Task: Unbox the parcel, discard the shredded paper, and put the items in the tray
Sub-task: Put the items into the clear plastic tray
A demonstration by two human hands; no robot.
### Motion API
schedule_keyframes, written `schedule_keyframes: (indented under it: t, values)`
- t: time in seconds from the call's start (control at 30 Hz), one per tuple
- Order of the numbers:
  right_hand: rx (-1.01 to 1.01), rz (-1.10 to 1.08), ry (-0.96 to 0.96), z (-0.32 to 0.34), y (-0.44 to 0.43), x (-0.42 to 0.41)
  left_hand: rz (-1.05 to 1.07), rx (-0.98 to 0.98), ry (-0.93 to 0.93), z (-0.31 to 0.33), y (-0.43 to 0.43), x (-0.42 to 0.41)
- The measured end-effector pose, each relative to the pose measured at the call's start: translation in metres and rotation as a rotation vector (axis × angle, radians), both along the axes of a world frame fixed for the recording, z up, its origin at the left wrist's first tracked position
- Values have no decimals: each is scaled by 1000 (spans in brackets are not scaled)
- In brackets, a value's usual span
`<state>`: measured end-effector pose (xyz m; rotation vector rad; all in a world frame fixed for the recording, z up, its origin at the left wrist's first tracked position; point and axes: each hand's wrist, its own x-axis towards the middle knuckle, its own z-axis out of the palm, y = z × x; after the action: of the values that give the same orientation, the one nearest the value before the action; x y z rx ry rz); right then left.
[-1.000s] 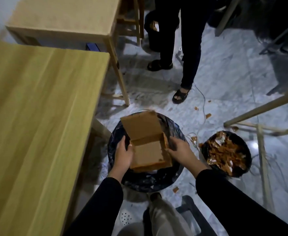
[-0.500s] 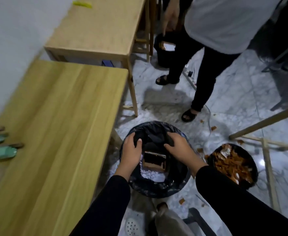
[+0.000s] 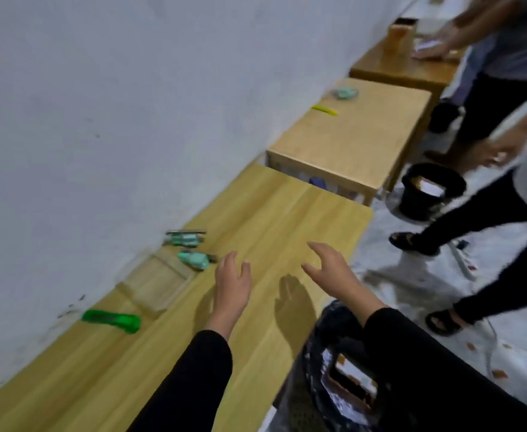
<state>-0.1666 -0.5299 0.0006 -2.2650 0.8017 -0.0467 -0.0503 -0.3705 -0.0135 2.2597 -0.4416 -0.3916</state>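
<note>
Both my hands hover empty over the wooden table point(image 3: 274, 219). My left hand point(image 3: 232, 283) has relaxed fingers, just right of the clear tray point(image 3: 157, 283) by the wall. My right hand point(image 3: 329, 269) is spread open near the table's right edge. Two teal items point(image 3: 193, 259) point(image 3: 183, 238) lie on the table just beyond the tray. A green box cutter point(image 3: 112, 320) lies nearer me by the wall. The cardboard box point(image 3: 352, 381) sits inside the black-lined bin point(image 3: 315, 369) at the lower right, under my right sleeve.
A second wooden table point(image 3: 355, 135) stands farther along the wall with a yellow item point(image 3: 324, 110) and a teal item point(image 3: 345, 93). Another black bin point(image 3: 427, 191) stands on the marble floor. Two people stand at the right. Paper scraps dot the floor.
I dropped the cardboard box into the black bin and let go. Both hands lifted out of the bin and moved up over the table. My view swung left toward the wall.
</note>
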Motion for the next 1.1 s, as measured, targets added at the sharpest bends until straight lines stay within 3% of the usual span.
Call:
schedule_keyframes:
  t: [0.17, 0.33, 0.47, 0.73, 0.93, 1.1]
  values:
    - [-11, 283, 15, 1, 30, 92, 388, 65, -92, -4, 70, 67]
    - [-80, 583, 135, -19, 50, 164, 683, 70, 21, -33, 115, 98]
    - [-174, 711, 156, -38, 63, 210, 767, 51, 80, -51, 123, 110]
    - [-380, 824, 121, -70, 80, 276, 838, -165, 147, -71, 120, 127]
    - [-348, 808, 97, -81, 88, 293, 886, -382, 155, -67, 107, 125]
    - [-222, 724, 57, -87, 92, 302, 913, -397, 133, -71, 110, 122]
